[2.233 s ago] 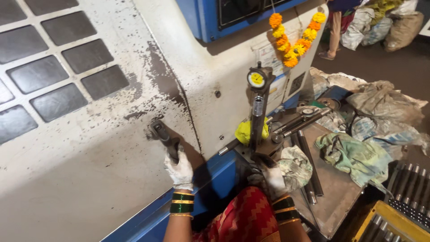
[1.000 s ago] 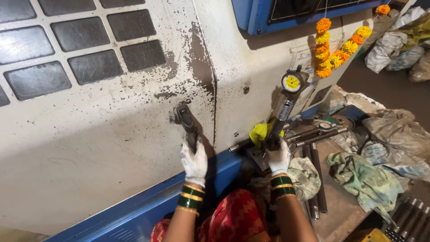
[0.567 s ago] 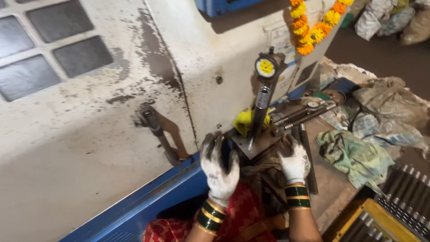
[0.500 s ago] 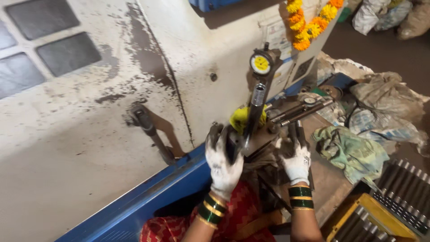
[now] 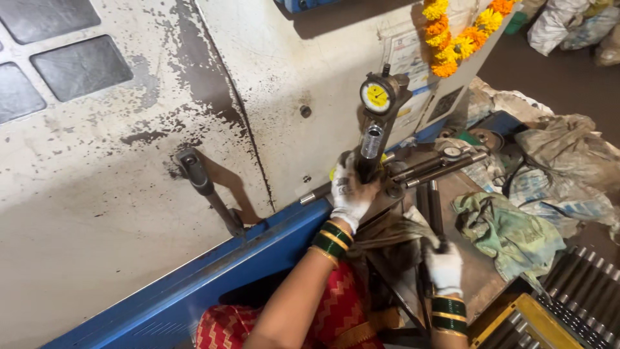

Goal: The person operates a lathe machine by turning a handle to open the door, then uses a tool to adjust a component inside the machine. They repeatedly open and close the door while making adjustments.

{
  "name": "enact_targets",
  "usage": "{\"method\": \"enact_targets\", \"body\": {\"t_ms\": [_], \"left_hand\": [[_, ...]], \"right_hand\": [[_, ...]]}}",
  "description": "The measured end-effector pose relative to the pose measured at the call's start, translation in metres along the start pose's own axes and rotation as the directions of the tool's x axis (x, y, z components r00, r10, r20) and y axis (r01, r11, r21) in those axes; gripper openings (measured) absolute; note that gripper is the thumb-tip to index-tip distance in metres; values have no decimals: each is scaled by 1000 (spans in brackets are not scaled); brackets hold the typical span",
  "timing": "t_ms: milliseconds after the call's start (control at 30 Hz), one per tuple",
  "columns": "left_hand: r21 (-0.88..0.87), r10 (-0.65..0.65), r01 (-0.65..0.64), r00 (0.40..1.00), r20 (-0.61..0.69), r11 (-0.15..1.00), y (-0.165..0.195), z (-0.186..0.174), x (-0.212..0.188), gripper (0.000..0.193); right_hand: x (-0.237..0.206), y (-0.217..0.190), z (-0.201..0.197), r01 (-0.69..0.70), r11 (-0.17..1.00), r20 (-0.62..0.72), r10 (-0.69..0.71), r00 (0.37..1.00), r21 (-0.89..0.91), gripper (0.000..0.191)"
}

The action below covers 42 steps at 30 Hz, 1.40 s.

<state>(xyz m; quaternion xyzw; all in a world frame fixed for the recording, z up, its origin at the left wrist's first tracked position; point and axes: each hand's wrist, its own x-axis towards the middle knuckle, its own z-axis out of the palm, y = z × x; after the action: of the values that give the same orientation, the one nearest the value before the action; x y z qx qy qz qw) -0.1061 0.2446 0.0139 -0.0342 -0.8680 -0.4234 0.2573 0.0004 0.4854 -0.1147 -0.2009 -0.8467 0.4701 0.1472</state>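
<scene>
My left hand [image 5: 351, 194] has its grip closed around the lower stem of the dial gauge [image 5: 376, 123], gloved fingers wrapped about the dark shaft so the tool stands nearly upright, its round yellow-faced dial directly above the grip and leaning slightly right. My right hand [image 5: 444, 265], also in a white glove, sits below and to the right of that grip, its fingers curled over the near end of a dark metal rod [image 5: 434, 210] lying on the bench [image 5: 475, 271]; I cannot tell how firmly it clamps, but the grip looks closed on the rod. Just right of the left grip, a second long gauge [image 5: 445, 161] with a small dial lies across the bench, pointing up and to the right. Further right of both grips lies a crumpled green rag [image 5: 500, 229], and beyond it heaps of dirty cloth [image 5: 568, 152]. To the left of the left grip, well apart, a dark lever handle [image 5: 203, 187] juts from the stained white machine panel [image 5: 116, 194], above a blue edge rail [image 5: 213, 271]. Above and right of the dial hangs a garland of orange and yellow flowers [image 5: 462, 29]. Below and far right of the right grip, rows of dark steel bars [image 5: 584, 291] lie side by side next to a yellow tray [image 5: 526, 326].
</scene>
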Motion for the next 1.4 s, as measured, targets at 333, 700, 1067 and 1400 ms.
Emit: {"method": "enact_targets", "body": {"t_ms": [333,700,1067,1400], "left_hand": [[-127,174,-185,981,-91,975,5,-12,-47,36],[-67,240,-236,968,72,969,32,-26,-71,46],[-133,47,-24,985,168,991,17,-28,-68,33],[-239,88,-65,992,90,969,9,-36,-66,49]], "right_hand": [[-40,-127,-91,715,695,-295,-701,650,-77,19],[-84,-277,-31,917,330,-184,-938,293,-225,34],[-67,-296,-19,715,620,-58,-741,669,323,21],[6,-201,-37,312,617,-154,-296,943,723,29]]}}
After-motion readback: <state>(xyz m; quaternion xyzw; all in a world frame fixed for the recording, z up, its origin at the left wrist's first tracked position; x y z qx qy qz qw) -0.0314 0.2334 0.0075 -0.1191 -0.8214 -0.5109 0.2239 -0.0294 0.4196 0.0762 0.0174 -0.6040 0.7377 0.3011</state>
